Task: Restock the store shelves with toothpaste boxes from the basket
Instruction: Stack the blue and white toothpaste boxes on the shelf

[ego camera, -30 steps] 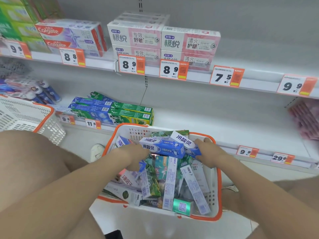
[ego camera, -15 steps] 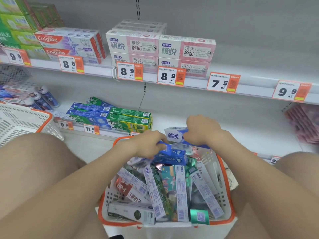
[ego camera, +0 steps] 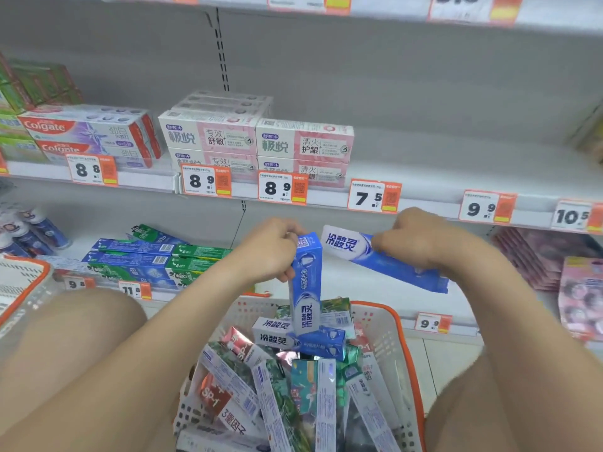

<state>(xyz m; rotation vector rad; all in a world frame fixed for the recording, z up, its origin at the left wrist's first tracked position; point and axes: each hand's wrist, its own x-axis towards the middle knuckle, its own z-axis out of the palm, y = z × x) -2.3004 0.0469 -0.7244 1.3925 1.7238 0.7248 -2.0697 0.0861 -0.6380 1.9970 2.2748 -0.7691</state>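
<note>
Lifting two blue toothpaste boxes clear of the basket (ego camera: 408, 347) is judged to be the step in hand. The left hand (ego camera: 270, 247) is curled round the top of one blue box (ego camera: 305, 288), which hangs upright with its lower end just over the heap of mixed boxes. The right hand (ego camera: 421, 238) is clamped on a second blue box (ego camera: 391, 262), which is tilted, its white end up and to the left. The hands are held apart, each on its own box.

The step is best done if each box is turned level before it is carried to a shelf, and if the matching price tag is found first; which tag belongs to this brand cannot be told. The upright box should be raised well clear so that loose boxes below are not dragged out.

Store shelving is faced. On the middle shelf (ego camera: 456, 164), Colgate boxes (ego camera: 91, 132) and pink-and-white boxes (ego camera: 254, 141) are stacked at left, and a bare stretch lies behind the 7.5 tag (ego camera: 373, 196). On the lower shelf (ego camera: 352, 288), blue-and-green boxes (ego camera: 146, 256) are laid flat at left. A second basket (ego camera: 23, 282) is seen at far left, pink packets (ego camera: 548, 256) at far right.
</note>
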